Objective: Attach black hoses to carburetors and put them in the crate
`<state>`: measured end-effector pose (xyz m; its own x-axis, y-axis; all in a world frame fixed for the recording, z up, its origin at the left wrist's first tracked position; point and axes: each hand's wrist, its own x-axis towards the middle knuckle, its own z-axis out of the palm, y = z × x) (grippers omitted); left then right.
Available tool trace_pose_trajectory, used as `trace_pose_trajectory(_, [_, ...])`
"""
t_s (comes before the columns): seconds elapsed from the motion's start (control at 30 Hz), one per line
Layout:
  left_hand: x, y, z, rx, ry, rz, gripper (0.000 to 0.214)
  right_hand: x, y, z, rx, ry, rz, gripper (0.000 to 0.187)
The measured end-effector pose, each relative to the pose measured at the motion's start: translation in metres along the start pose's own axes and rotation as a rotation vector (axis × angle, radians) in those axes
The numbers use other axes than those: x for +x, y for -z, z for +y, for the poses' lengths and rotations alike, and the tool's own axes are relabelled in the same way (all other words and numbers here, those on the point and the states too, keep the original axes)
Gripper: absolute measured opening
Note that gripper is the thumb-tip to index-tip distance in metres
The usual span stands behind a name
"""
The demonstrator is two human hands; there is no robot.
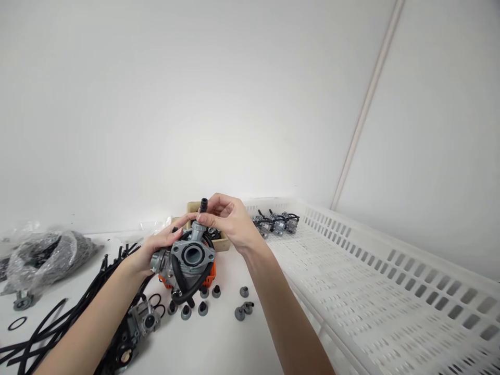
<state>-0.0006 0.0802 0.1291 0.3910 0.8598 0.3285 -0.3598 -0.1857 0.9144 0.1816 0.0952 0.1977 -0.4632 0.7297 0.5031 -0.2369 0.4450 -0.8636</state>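
A grey metal carburetor (177, 264) is held up over the table, its round bore facing me and a black hose looped below it. My left hand (161, 244) is closed around its left and upper side. The fingers of my right hand (229, 217) pinch the carburetor's top cap, from which a black rubber tip (203, 204) sticks up. Part of that cap is hidden by the fingers. Under the carburetor, several loose grey caps with black tips (203, 309) stand on the table, and an orange basket (211, 275) shows partly behind it.
At right stands a white slotted crate (351, 291) with several finished-looking carburetors (278, 224) at its far end. Beige bins (223, 244) sit behind my hands. On the left lie black hoses (78, 312), a plastic bag of parts (54, 255), a black ring (17, 323) and another carburetor (146, 320).
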Motion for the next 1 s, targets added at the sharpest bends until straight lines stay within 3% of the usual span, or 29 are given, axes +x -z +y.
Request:
trace_pose_trajectory(0.37, [0.002, -0.001, 0.0, 0.015, -0.016, 0.035, 0.06, 0.003, 0.002, 0.008, 0.05, 0.027, -0.066, 0.035])
trace_pose_trajectory(0.8, [0.001, 0.0, 0.004, -0.088, -0.03, 0.075, 0.061, 0.006, 0.004, 0.01, 0.091, 0.103, -0.048, 0.029])
trace_pose_trajectory(1.0, [0.004, 0.004, 0.002, -0.077, -0.04, 0.073, 0.055, 0.007, -0.001, 0.014, 0.047, 0.07, -0.068, 0.027])
